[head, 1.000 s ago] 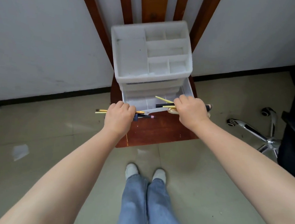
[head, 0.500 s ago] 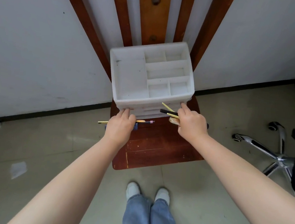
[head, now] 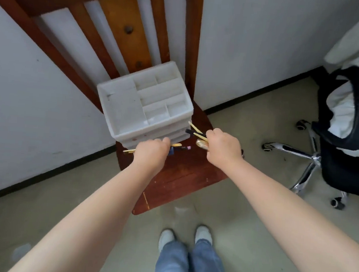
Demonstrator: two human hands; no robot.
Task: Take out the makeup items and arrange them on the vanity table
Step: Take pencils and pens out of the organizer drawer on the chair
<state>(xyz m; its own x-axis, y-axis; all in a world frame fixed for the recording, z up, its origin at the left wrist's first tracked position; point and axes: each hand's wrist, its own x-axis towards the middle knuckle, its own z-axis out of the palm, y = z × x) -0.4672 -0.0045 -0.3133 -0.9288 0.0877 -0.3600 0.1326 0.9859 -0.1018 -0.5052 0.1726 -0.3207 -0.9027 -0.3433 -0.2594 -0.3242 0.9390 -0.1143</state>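
A white plastic makeup organizer [head: 131, 110] with divided top compartments and front drawers stands on the seat of a red-brown wooden chair [head: 183, 179]. My left hand [head: 151, 155] grips a bundle of thin makeup pencils [head: 179, 147], yellow and dark with a pink tip, just in front of the organizer's lower left corner. My right hand [head: 223, 148] grips another bundle of yellow and black pencils and a gold tube [head: 201, 144], just right of the drawers. The drawers look pushed in. The top compartments appear empty.
A black office chair [head: 346, 150] with a chrome wheeled base stands at the right, pale fabric draped on it. White wall and dark baseboard run behind the wooden chair. My feet in white shoes [head: 185, 236] stand on the beige floor.
The open lower drawer has been pushed shut. Both hands, still holding their bundles, have drawn slightly back from the organizer. The camera has tilted up and turned right.
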